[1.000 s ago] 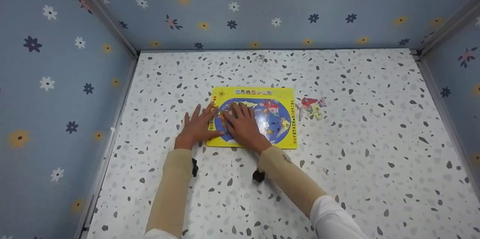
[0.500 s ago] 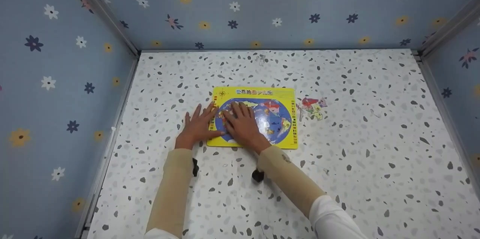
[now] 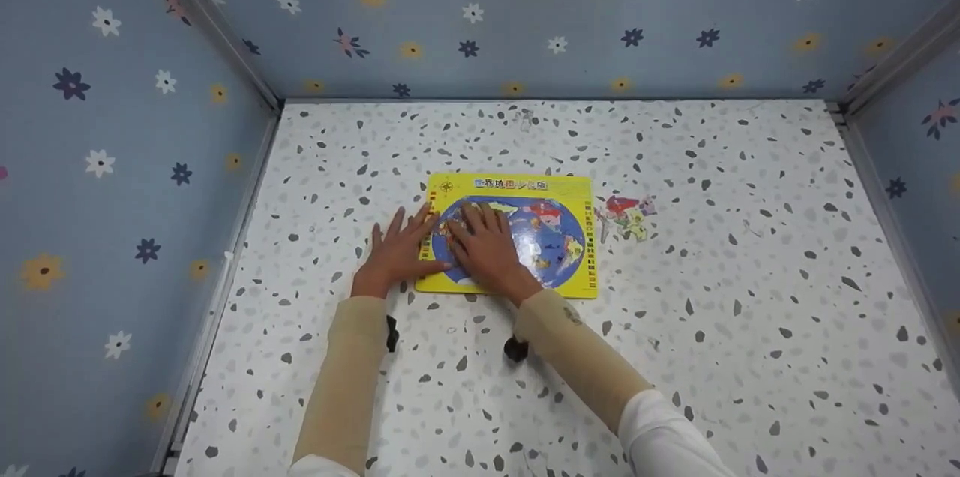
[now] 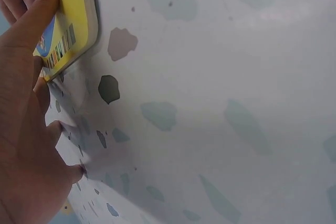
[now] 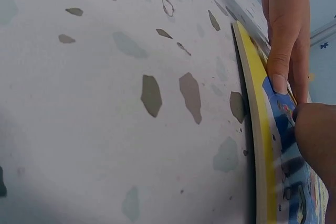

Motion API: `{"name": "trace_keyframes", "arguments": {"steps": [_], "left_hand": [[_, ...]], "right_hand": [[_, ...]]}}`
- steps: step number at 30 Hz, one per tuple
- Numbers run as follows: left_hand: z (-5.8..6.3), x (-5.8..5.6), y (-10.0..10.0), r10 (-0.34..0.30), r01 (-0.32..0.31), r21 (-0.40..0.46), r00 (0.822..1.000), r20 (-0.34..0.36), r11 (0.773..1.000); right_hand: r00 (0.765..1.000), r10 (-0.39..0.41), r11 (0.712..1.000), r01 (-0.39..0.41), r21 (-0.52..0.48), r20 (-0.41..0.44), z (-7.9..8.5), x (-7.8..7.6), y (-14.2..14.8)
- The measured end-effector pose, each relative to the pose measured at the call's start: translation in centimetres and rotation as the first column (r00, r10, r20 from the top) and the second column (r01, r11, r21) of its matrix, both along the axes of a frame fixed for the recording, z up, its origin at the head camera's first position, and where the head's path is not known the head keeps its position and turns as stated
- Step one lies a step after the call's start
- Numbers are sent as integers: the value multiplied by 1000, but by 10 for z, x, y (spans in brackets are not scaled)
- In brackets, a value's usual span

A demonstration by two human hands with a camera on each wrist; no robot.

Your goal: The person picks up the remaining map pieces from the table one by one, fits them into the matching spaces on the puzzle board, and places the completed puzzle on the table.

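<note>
A yellow world map puzzle board [image 3: 570, 289] with a blue oval map lies flat on the table. My left hand [image 3: 394, 256] spreads over its left edge, thumb laid across the lower left corner of the map. In the left wrist view, the other left fingertips [image 4: 77, 172] come down at the board's edge and onto the tabletop. My right hand [image 3: 491, 252] rests on the left half of the map, fingers extended toward the top and covering part of the print. Several loose map pieces [image 3: 634, 222], red, yellow and pink, lie just right of the board.
The speckled white table [image 3: 750, 297] is closed in by blue flowered panels [image 3: 555, 12] at the back and both sides. A small clear scrap [image 3: 525, 119] lies near the back edge. Dark objects [image 3: 516, 349] show at both wrists.
</note>
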State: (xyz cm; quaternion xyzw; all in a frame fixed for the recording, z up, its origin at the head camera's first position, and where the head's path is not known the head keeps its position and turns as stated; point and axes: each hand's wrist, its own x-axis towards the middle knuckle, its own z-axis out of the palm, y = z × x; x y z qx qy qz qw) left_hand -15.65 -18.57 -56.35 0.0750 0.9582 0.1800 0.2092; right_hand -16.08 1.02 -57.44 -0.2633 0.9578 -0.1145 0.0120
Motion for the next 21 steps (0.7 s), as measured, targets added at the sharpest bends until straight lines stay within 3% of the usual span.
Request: {"name": "trace_keyframes", "arguments": {"steps": [15,21], "left_hand": [[1,0,-1,-3,3,13,1000,-15,1000],[1,0,-1,-8,8,11,1000,-17,1000]], "right_hand": [[999,9,996,-4,89,-47,-1,0,-4],[999,3,998,0,65,-53,-2,-1,-5]]}}
